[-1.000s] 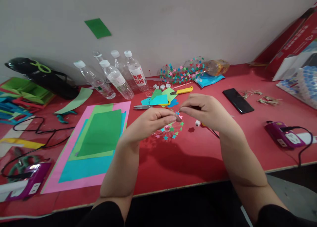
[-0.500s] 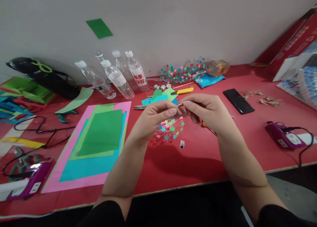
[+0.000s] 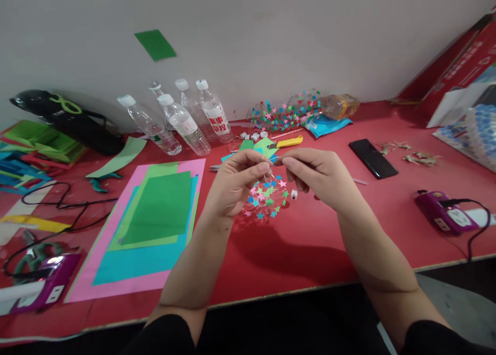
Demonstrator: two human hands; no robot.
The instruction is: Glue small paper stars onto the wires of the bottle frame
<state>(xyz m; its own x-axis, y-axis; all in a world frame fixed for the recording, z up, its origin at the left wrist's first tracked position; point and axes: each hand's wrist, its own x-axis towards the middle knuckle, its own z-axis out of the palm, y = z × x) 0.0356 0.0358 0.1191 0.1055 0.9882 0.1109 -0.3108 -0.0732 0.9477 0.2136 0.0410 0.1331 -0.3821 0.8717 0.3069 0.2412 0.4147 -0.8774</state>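
Note:
My left hand (image 3: 244,179) and my right hand (image 3: 315,176) are raised over the red table (image 3: 279,272), fingertips almost meeting. Both are closed in a pinch on a thin pale wire (image 3: 268,175), which loops below the left fingertips. Fingers hide part of it. Just under the right hand is a small white box (image 3: 293,194); whether it hangs from the wire I cannot tell. Behind and below the hands are colourful paper stars (image 3: 267,202) on a clear, shiny surface.
Stacked coloured sheets (image 3: 158,207) lie at left, with plastic bottles (image 3: 189,130) behind. A yellow cutter (image 3: 290,142), scissors (image 3: 217,167) and a star-covered bottle (image 3: 287,112) are beyond the hands. A phone (image 3: 373,158) and purple power strip (image 3: 447,211) sit at right.
The small white box has shifted up and slightly right. My fingertips have changed their pinch, and loops of wire now show. A yellow-and-dark item below my right hand is no longer visible.

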